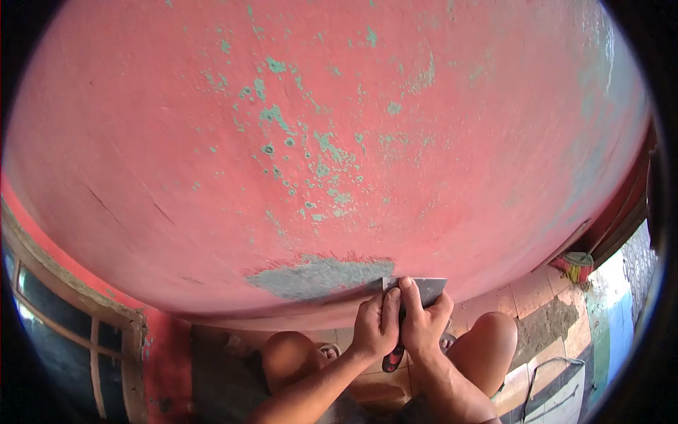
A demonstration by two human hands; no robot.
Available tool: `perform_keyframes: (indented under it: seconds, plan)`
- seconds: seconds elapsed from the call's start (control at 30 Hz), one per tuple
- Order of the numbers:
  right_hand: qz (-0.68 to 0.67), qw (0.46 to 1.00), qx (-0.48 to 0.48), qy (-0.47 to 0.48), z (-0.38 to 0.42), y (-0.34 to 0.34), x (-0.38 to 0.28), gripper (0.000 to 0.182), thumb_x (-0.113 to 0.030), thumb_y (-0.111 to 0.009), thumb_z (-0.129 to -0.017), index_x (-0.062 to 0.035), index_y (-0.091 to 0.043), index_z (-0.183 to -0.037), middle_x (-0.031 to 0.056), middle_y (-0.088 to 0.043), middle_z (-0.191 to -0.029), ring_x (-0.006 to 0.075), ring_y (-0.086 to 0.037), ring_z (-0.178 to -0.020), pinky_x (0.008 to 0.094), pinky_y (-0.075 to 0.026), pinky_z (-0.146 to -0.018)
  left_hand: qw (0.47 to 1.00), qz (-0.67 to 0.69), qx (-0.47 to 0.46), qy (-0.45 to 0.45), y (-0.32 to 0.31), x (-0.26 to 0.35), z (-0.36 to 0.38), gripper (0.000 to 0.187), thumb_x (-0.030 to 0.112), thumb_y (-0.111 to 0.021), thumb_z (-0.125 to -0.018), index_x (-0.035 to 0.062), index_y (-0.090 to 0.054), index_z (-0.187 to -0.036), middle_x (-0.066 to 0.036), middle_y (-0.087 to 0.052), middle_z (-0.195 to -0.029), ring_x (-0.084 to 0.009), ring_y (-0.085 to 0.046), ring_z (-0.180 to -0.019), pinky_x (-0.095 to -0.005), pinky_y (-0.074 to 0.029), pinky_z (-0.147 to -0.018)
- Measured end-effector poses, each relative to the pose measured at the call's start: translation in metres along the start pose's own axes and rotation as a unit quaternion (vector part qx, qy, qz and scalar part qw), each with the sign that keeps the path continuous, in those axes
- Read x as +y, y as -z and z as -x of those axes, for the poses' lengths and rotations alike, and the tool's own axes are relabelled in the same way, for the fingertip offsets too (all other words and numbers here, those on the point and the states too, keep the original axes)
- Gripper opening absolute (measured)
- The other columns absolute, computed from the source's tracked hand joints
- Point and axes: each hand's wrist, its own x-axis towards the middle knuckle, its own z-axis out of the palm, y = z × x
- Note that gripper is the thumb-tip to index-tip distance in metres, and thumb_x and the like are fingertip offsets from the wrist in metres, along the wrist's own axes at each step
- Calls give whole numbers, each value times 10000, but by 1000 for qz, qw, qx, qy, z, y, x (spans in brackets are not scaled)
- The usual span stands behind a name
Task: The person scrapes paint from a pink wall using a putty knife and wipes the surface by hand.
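Both of my hands are wrapped round one scraper (431, 287), a wide flat metal blade with a dark and red handle whose end sticks out below my fingers. My left hand (376, 326) grips it from the left side. On the right, my right hand (422, 319) closes round it with the thumb laid up along the blade. The blade's edge is at the lower part of the pink wall (176, 141), at the right end of a bare grey patch (321, 278) with a ragged upper border. Spots of green show through the pink paint higher up.
My bent knees (494, 346) are on either side of my arms, above a tiled floor (519, 297). A broom (575, 267) with coloured bristles lies by the wall at right. At lower left is a framed window (60, 339); a pale bag-like item (558, 396) sits at lower right.
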Motion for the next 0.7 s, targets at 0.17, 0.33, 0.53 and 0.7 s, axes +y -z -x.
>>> perform_keyframes:
  seconds: [0.17, 0.33, 0.53, 0.7]
  plan:
    - [3, 999, 10, -43, 8, 4, 23, 287, -195, -734, -905, 52, -664, -778, -1, -633, -675, 57, -519, -637, 261, -448, -566, 1000, -5, -9, 7, -2, -18, 8, 325, 227, -449, -1056, -44, -606, -969, -200, -619, -733, -227, -648, -697, -369, -469, -615]
    - [10, 1000, -14, -26, 1, 8, 2, 287, -217, -725, -915, 43, -671, -803, -12, -636, -706, 60, -533, -648, 254, -448, -573, 997, 33, -30, 58, -2, 1, 9, 319, 238, -461, -1058, -40, -607, -1000, -142, -620, -727, -123, -566, -694, -341, -457, -620]
    - [-126, 989, 36, -62, 0, 36, -12, 291, -285, -716, -931, -1, -671, -888, 13, -657, -811, 76, -565, -703, 245, -458, -622, 971, -47, 54, -230, 18, -1, 15, 231, 105, -458, -974, -34, -610, -869, -120, -661, -730, -217, -621, -625, -321, -502, -608]
    - [-219, 961, 122, -118, -15, 69, -31, 347, -389, -628, -979, -43, -615, -966, 24, -607, -783, 114, -574, -645, 263, -461, -587, 846, -371, 218, -316, 39, 33, -3, 444, 309, -646, -914, 6, -578, -1231, -288, -414, -1403, -469, -427, -1227, -601, -322, -1038]
